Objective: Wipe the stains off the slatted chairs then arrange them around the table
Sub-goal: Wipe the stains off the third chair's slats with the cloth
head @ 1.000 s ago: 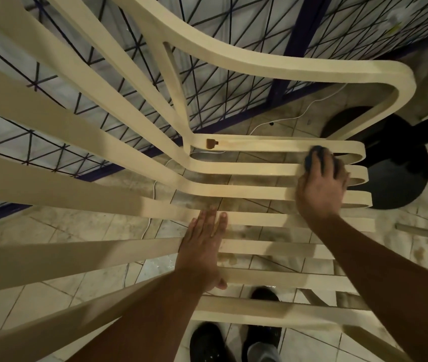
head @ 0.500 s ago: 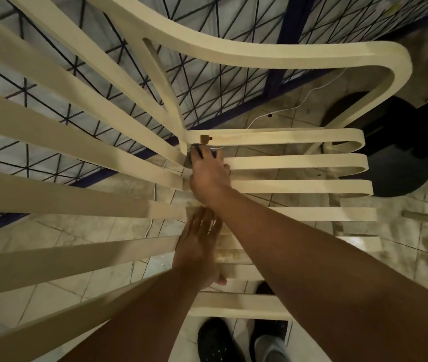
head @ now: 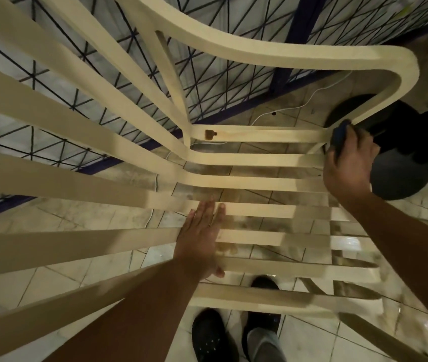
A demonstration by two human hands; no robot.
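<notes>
Cream slatted chair stands close below; right grip clutches a dark cloth at the rear slat's right end, left grip flat on a nearer slat. Sweep firmly toward the brown stain.

Cream-yellow slatted chair, rust-brown stain on far slat. Dark blue cloth. Black round base. Navy triangle-lattice grille. Pale tiled floor, brown-smudged. Black shoes.
</notes>
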